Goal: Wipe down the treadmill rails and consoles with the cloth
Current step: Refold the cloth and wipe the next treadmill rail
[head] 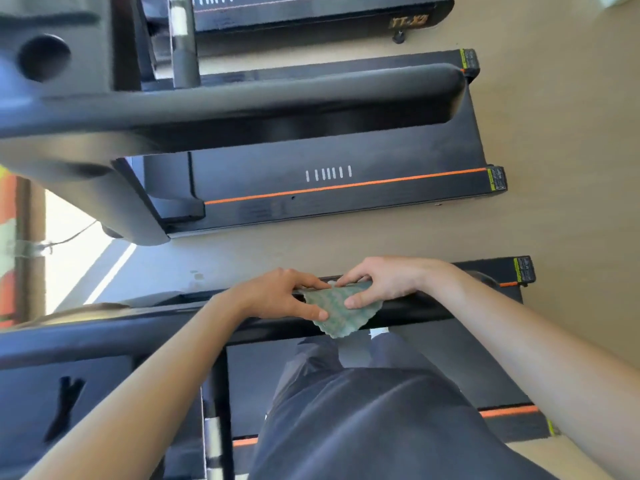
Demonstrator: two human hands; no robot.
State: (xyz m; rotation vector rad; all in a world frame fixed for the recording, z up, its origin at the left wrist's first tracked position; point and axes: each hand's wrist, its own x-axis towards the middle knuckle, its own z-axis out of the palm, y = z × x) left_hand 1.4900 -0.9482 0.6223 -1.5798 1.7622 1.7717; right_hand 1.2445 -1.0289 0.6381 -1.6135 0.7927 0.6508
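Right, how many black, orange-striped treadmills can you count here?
3 treadmills: one at the top edge, one mid-frame, one nearest, under the person. More may lie outside the view.

Both hands met over the dark treadmill rail (405, 311). The left hand (277, 294) and the right hand (384, 280) each pinched the green patterned cloth (337, 315), which lay draped across the rail between them. Dark trousers (363, 410) showed below, and a neighbouring treadmill (346, 157) with an orange stripe stood beyond on the tan floor (554, 133).
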